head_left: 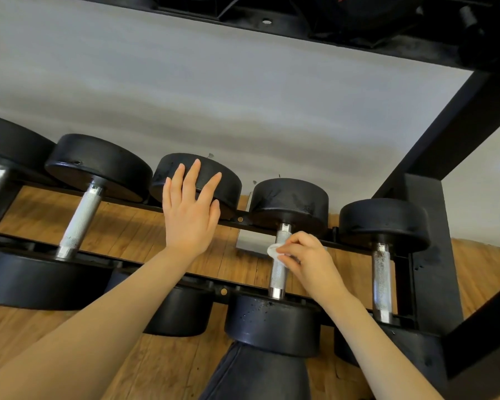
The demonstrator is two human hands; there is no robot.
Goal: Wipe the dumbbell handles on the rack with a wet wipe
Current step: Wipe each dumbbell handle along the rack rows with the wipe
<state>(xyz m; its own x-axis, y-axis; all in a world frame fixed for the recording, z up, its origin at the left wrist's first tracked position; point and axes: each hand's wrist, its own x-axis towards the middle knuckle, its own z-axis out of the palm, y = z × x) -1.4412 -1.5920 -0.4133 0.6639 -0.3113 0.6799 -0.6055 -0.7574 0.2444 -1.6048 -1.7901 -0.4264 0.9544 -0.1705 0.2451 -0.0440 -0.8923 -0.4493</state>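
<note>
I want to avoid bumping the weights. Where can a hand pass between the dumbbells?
Open gap over the floor between the second handle and the left hand. Narrower gap between the right hand, holding the wipe, and the last handle. The weight heads sit crowded.

No legible text, number or brand is showing anywhere; a red mark on the dark object [355,13] at top is staying unreadable
</note>
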